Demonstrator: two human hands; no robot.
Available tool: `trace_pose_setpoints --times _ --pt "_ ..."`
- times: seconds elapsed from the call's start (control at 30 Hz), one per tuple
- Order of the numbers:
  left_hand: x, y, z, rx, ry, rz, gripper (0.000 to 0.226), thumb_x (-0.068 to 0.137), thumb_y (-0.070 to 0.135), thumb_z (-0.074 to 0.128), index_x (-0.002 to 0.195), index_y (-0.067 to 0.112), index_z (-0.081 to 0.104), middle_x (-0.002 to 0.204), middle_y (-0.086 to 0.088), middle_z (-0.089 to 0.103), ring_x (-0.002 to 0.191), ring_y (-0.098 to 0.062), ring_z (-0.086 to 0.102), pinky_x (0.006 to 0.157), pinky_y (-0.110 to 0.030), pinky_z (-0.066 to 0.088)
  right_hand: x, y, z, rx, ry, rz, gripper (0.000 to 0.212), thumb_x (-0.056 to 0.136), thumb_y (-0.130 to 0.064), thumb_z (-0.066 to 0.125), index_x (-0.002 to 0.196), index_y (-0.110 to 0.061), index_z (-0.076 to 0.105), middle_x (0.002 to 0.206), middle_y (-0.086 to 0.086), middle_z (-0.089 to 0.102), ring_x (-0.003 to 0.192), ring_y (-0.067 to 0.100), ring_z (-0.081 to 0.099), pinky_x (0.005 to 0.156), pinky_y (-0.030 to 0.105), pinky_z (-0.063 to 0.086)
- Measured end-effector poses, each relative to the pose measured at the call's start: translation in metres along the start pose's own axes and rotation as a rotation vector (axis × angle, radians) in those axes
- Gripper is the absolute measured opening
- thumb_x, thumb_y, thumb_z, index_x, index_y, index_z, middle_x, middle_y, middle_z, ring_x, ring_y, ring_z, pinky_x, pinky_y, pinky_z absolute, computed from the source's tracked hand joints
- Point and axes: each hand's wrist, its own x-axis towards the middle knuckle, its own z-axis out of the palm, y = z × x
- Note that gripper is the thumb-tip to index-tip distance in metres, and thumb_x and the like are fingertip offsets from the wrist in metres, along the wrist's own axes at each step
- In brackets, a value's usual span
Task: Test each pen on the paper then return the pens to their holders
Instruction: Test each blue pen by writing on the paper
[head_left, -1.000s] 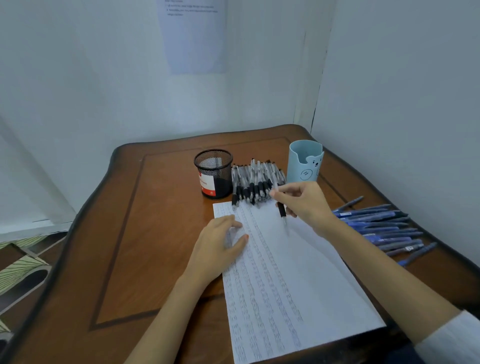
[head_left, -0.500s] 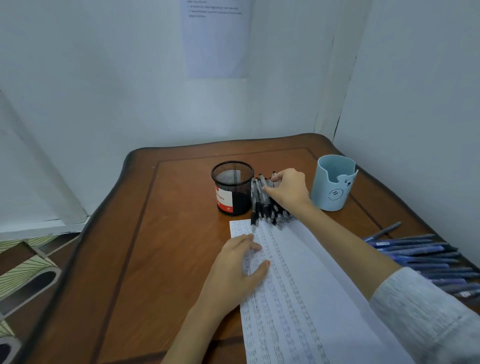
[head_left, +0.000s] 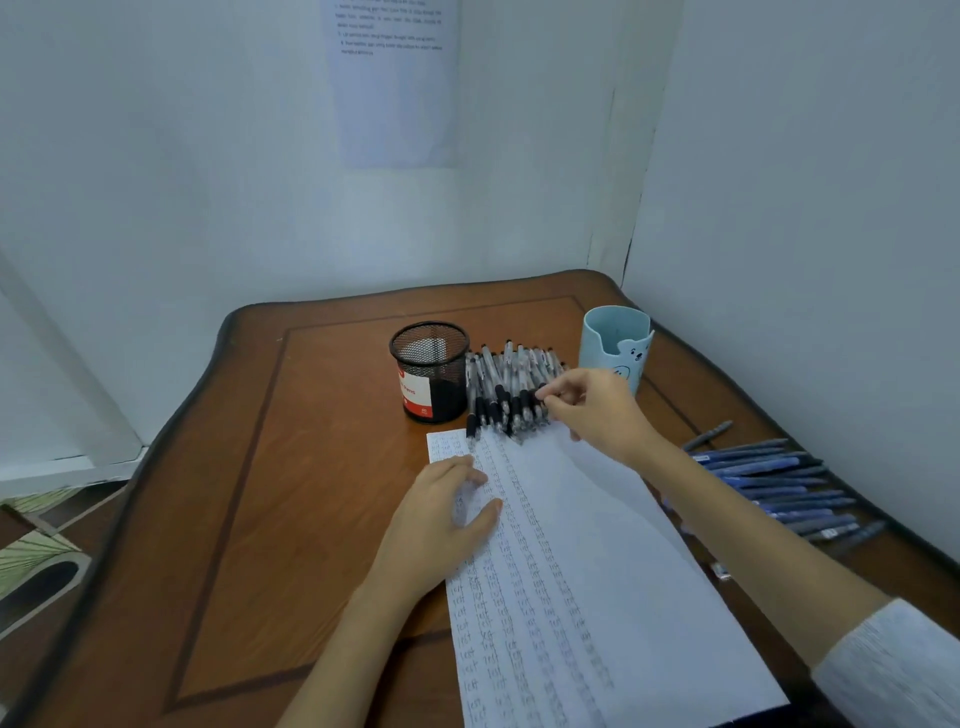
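At the paper's far edge: row of black pens (head_left: 501, 387) lying side by side on the table (head_left: 311, 467), tips touching the paper (head_left: 613, 561). Right hand (head_left: 597, 410) pinches one black pen (head_left: 540, 391) by its grip, thumb and fingertips curled, at the row's right end. Left hand (head_left: 441, 525) flat on the paper's left edge, fingers straight, holding nothing. Black mesh holder (head_left: 430, 371) just left of the row, blue cup (head_left: 615, 340) just right. Blue pens (head_left: 774, 483) laid out well apart, by the right wall. Paper carries columns of handwritten marks.
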Motion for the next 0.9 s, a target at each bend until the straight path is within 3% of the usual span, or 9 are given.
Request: trace_pose_setpoints --times 0.07,0.2,0.3,0.47,0.57,0.73,0.83,0.9 --pt "-0.003 0.005 0.000 0.030 -0.002 0.046 0.039 0.090 0.045 0.058 0.123 0.023 0.060 0.137 0.014 0.049 0.129 0.001 0.036 0.104 -0.015 0.028 -0.017 0.003 -0.011 0.003 -0.004 0.015 0.013 0.092 -0.004 0.058 0.094 -0.006 0.070 0.078 0.026 0.067 0.041 0.006 0.047 0.045 0.009 0.043" --pt "-0.008 0.014 0.000 0.157 -0.043 0.149 0.041 0.093 0.048 0.054 0.122 0.021 0.063 0.136 0.008 0.054 0.127 -0.007 0.045 0.107 -0.026 0.034 -0.047 0.015 -0.032 -0.023 0.005 0.062 0.015 0.091 -0.005 0.057 0.095 -0.011 0.071 0.083 0.013 0.071 0.044 -0.001 0.052 0.043 0.009 0.041" --pt "-0.009 0.024 0.000 0.236 -0.036 0.180 0.047 0.094 0.051 0.045 0.125 0.019 0.061 0.135 0.006 0.055 0.126 -0.012 0.048 0.105 -0.026 0.033 -0.065 0.027 -0.046 -0.037 -0.007 0.101 0.013 0.093 -0.011 0.060 0.099 -0.015 0.071 0.082 0.004 0.070 0.062 0.003 0.059 0.047 0.011 0.046" --pt "-0.014 0.057 0.021 0.087 -0.067 0.183 0.042 0.095 0.043 0.053 0.130 0.021 0.055 0.141 0.007 0.048 0.129 -0.008 0.041 0.107 -0.023 0.029 -0.099 0.046 -0.077 -0.022 0.063 0.137 0.013 0.090 -0.009 0.064 0.094 -0.019 0.070 0.078 0.003 0.068 0.060 0.007 0.058 0.051 0.013 0.047" --pt "-0.019 0.082 0.042 0.022 -0.112 0.224 0.040 0.095 0.043 0.052 0.130 0.024 0.055 0.142 0.009 0.047 0.129 -0.005 0.040 0.105 -0.017 0.027 -0.119 0.062 -0.097 -0.032 0.072 0.152 0.013 0.087 -0.009 0.067 0.089 -0.022 0.071 0.085 -0.001 0.070 0.076 0.011 0.064 0.068 0.025 0.055" --pt "-0.024 0.096 0.065 -0.012 -0.154 0.228 0.037 0.094 0.039 0.055 0.126 0.021 0.058 0.142 0.006 0.048 0.129 -0.008 0.041 0.107 -0.021 0.028 -0.153 0.084 -0.129 -0.080 0.015 0.141 0.025 0.087 -0.001 0.065 0.080 -0.024 0.073 0.086 -0.009 0.071 0.082 -0.002 0.065 0.073 0.010 0.048" --pt "-0.025 0.095 0.069 -0.017 -0.142 0.237 0.035 0.093 0.038 0.058 0.123 0.020 0.059 0.140 0.005 0.050 0.128 -0.009 0.043 0.107 -0.023 0.029 -0.169 0.094 -0.139 -0.157 -0.035 0.122 0.043 0.082 0.010 0.060 0.076 -0.031 0.071 0.088 -0.005 0.070 0.087 0.006 0.065 0.079 0.019 0.050" --pt "-0.025 0.094 0.070 -0.018 -0.144 0.229 0.034 0.092 0.037 0.058 0.122 0.020 0.060 0.140 0.005 0.050 0.127 -0.009 0.043 0.107 -0.024 0.029 -0.175 0.097 -0.141 -0.210 -0.061 0.059 0.036 0.079 0.006 0.066 0.083 -0.028 0.074 0.089 -0.001 0.067 0.085 0.010 0.064 0.078 0.020 0.050"
